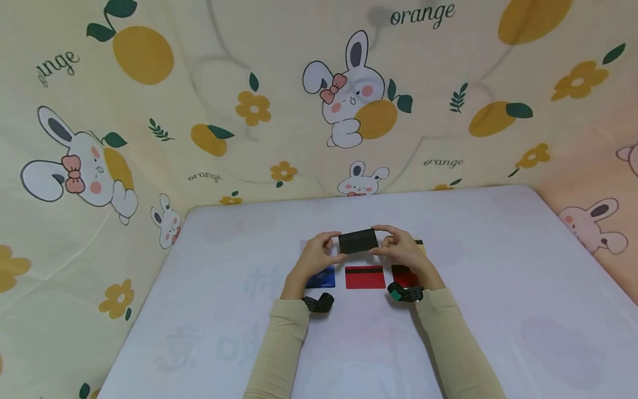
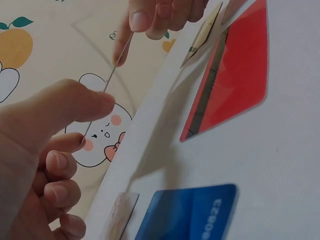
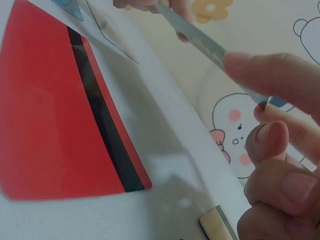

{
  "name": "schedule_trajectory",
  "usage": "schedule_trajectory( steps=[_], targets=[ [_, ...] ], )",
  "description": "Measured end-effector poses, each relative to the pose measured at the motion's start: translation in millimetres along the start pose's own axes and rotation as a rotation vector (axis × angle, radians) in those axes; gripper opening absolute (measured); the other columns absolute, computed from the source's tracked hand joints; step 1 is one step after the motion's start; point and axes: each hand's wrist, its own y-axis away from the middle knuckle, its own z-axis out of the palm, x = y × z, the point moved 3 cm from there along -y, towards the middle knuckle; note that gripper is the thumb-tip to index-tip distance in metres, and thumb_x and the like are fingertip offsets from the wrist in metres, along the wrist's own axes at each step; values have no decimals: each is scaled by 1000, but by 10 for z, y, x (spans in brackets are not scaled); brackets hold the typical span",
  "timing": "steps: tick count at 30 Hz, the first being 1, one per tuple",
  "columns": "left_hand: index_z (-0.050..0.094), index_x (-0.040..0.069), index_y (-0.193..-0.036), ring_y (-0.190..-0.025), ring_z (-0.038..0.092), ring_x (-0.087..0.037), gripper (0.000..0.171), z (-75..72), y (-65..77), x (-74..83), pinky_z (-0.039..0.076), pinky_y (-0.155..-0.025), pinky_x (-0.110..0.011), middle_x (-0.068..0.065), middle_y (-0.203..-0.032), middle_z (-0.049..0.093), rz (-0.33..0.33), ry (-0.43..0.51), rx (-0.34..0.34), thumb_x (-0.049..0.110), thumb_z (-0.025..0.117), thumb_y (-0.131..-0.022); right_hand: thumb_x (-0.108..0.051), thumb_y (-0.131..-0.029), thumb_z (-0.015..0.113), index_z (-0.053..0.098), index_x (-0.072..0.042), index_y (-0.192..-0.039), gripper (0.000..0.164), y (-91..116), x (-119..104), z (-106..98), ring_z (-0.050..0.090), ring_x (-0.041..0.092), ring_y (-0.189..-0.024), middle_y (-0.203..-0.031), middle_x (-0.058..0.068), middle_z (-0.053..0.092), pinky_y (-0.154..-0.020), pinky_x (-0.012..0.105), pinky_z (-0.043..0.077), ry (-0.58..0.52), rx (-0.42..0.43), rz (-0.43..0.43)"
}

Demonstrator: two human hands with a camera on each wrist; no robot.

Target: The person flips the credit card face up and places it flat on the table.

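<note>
Both hands hold up a black card (image 1: 358, 241) over the table, one at each short end. My left hand (image 1: 319, 254) pinches its left end between thumb and fingertip, and my right hand (image 1: 400, 249) pinches the right end. Seen from the wrists, the card (image 3: 200, 42) is nearly edge-on. Below it lies a red card (image 1: 365, 278) with a dark stripe. A blue card (image 1: 323, 278) lies under the left wrist, partly covered. Another red card (image 1: 402, 276) is partly hidden by the right wrist.
Behind the right hand, a yellowish card (image 1: 421, 245) shows in part. A pale card (image 2: 120, 215) lies beyond the blue one in the left wrist view. The white table (image 1: 239, 233) meets a patterned cloth backdrop (image 1: 279, 138). Each wrist wears a black band (image 1: 319, 303).
</note>
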Motion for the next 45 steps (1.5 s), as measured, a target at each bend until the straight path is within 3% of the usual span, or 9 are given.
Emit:
schedule_trajectory(
  steps=[9,14,19,31,39,45],
  targets=[
    [59,11,-130,-87,45,-15,56,15,35,-12,39,-76,-26,-8,-92,50,-38,9,-28,25,79,-79,-10,-81,76,48,-5,-138,64,57,-45,-19,42,5,-57,-66,-5,50,-50,21,36,-5,2,-103],
    [59,10,-129,-101,55,-23,57,7,57,9,52,-89,-34,-14,-115,58,-20,-17,-20,25,80,-79,-8,-80,77,49,-4,-137,64,65,-78,-9,42,4,-57,-66,-5,49,-50,21,36,-2,9,-130],
    [56,7,-132,-112,57,-28,61,-12,60,38,50,-100,-43,-14,-128,56,-7,-7,-20,24,79,-79,-9,-79,78,50,-4,-135,63,58,-107,-15,43,5,-57,-67,-4,49,-50,21,37,24,25,-142],
    [53,6,-134,-132,50,-29,63,-84,53,239,40,-111,-46,-12,-138,54,67,-89,-7,26,78,-80,-11,-77,80,52,-4,-132,62,92,-204,-3,43,6,-58,-67,-2,49,-51,22,38,51,35,-153],
    [54,5,-133,-130,52,-29,61,-92,63,369,41,-111,-43,-14,-136,56,127,-70,20,20,79,-79,-8,-78,78,51,-2,-133,62,66,-271,47,42,7,-58,-69,2,49,-51,22,37,88,28,-169],
    [53,5,-134,-128,53,-30,60,-53,67,417,42,-109,-44,-14,-138,55,147,-47,1,15,77,-80,-8,-77,78,52,-2,-131,60,68,-308,79,43,6,-57,-68,0,49,-50,22,37,95,21,-177]
  ],
)
